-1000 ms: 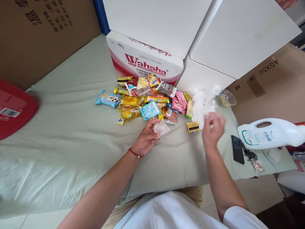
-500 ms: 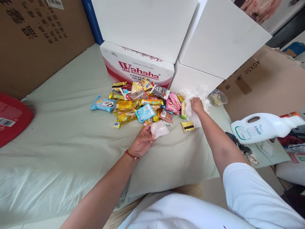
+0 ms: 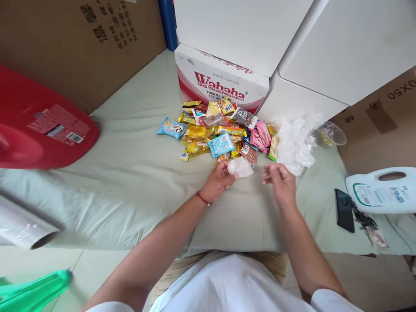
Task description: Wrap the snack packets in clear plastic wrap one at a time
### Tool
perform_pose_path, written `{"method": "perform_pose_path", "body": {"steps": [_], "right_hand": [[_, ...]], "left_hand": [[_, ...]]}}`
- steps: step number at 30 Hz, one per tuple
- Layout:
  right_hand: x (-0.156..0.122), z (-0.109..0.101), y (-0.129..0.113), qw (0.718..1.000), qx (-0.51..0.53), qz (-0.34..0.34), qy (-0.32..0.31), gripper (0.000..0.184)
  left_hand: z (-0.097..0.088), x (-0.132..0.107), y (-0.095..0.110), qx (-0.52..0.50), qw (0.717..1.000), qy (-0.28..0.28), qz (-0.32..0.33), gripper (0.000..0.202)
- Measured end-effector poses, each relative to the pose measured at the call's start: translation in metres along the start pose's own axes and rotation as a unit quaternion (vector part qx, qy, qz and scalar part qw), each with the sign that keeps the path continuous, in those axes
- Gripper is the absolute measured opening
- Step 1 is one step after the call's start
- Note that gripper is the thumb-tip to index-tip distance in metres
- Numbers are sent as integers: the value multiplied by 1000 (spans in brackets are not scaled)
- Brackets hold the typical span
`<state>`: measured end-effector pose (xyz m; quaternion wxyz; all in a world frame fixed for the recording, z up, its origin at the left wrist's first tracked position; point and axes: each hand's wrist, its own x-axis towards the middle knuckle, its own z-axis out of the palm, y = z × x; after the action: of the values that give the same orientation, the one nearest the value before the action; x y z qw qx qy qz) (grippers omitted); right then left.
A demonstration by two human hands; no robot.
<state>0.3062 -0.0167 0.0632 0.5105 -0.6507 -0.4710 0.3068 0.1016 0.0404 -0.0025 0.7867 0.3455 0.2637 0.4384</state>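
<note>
My left hand is closed, pinching a small clear plastic bag at the front edge of a snack pile. Just right of it, my right hand has its fingers curled together; what they hold, if anything, is hidden. The pile includes a light-blue snack packet, a turquoise packet, a pink packet, yellow packets and a dark grey packet. Beyond my right hand lies a heap of clear plastic bags.
Behind the pile stands a Wahaha carton against white boxes. A red jug and a plastic roll are left. To the right are a clear tub, a white detergent bottle and a phone.
My right hand has left the plastic-bag heap and come nearer my left hand. The yellow, black-striped packet in front of the heap no longer shows. The camera view has turned left.
</note>
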Motion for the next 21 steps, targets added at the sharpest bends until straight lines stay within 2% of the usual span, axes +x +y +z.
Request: {"method": "perform_pose_path", "body": {"steps": [3, 6, 8, 11, 13, 16, 19, 21], "right_hand": [[-32, 45, 11, 997, 78, 19, 2, 38], [-26, 61, 19, 996, 84, -18, -3, 28], [-15, 58, 26, 995, 93, -41, -7, 22], [-5, 50, 36, 991, 106, -77, -26, 18], [-4, 48, 42, 988, 116, -89, -44, 15], [-7, 50, 48, 982, 168, -63, -56, 10], [-8, 43, 49, 963, 267, -15, -30, 7], [-6, 31, 48, 949, 315, 3, 1, 11]], "left_hand": [[-1, -2, -10, 60, 998, -2, 30, 52], [-2, -5, -12, 81, 994, -67, 15, 51], [-2, -6, -9, 70, 994, -89, -11, 49], [-2, -6, -4, 76, 996, -51, -17, 49], [-1, -6, -1, 120, 992, -49, -5, 51], [-2, -5, 0, 173, 982, -74, 4, 50], [-6, -3, 4, 153, 987, -46, 18, 46], [-9, -2, 8, 126, 992, -27, 12, 48]]}}
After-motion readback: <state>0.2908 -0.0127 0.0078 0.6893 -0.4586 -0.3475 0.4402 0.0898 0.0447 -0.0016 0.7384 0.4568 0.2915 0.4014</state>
